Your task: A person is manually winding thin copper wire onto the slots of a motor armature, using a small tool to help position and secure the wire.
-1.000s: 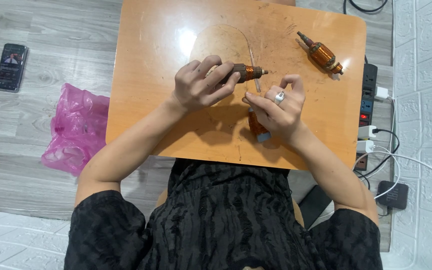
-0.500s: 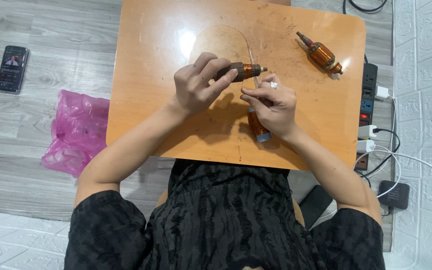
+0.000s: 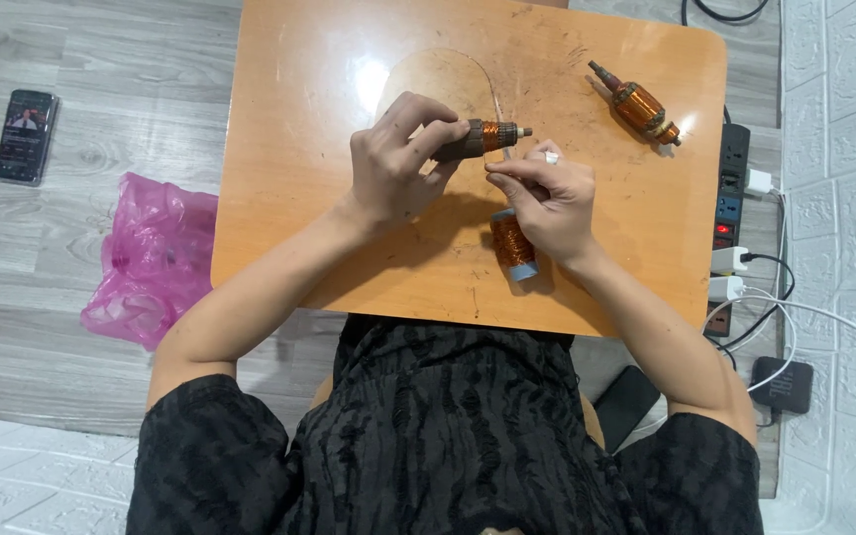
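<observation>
While left hand (image 3: 393, 163) holds armature (image 3: 478, 139), right hand (image 3: 547, 198) pinches wire (image 3: 495, 94)

Spool (image 3: 514, 246) on table (image 3: 289, 149), below armature (image 3: 480, 139); second armature (image 3: 638, 104) far right.

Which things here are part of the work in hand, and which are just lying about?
In use: motor armature in left hand; thin copper wire pinched by right hand; copper wire spool.

Lying about: second armature, phone, pink plastic bag, power strip.
</observation>
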